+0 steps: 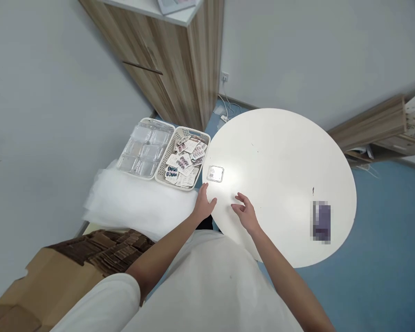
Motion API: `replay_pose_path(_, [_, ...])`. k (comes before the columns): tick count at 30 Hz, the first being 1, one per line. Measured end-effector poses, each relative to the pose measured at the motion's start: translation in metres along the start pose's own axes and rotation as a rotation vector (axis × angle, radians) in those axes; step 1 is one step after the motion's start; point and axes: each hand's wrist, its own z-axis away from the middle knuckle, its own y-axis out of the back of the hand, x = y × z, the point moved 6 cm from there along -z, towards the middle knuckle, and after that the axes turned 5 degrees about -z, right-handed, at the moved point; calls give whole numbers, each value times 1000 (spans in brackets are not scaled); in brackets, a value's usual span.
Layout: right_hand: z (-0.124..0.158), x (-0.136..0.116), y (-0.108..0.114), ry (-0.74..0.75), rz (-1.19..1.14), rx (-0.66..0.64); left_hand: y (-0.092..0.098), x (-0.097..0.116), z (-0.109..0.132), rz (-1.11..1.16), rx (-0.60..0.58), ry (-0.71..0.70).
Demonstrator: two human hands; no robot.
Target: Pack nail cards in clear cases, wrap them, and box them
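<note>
A small clear plastic case (215, 174) with a white card inside lies flat near the left edge of the round white table (283, 152). Just below it, my left hand (203, 203) hovers at the table's edge, thumb and fingers apart, holding nothing. My right hand (245, 213) is over the table to the right of the case, fingers curved and spread, also holding nothing. Left of the table, a white basket (159, 180) holds many cards with press-on nails (184, 161). Beside it, another white basket (121, 169) contains stacked clear plastic cases (151, 151).
White wrapping sheets (134, 198) lie below the baskets. An open cardboard box (55, 281) with brown flattened cartons (124, 249) stands at lower left. A pixelated dark item (321, 222) rests on the table's right. A wood-grain cabinet (173, 64) stands behind.
</note>
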Motion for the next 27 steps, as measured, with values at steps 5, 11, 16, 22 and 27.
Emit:
replay_pose_path(5, [15,11,16,10,60,-73,-1,-2,39,-22,91,18])
replay_pose_path(11, [27,32,22,25,60,-150,-3,-8,86,-44,148,39])
replay_pose_path(16, [35,39,11,27,75,-239,14,-17,116,-37,202,112])
replay_pose_path(22, [38,24,-18,87,116,-307,46,-43,136,-13,312,149])
replay_pose_path(27, [35,19,-65,108,166,-378,77,-68,150,52,332,209])
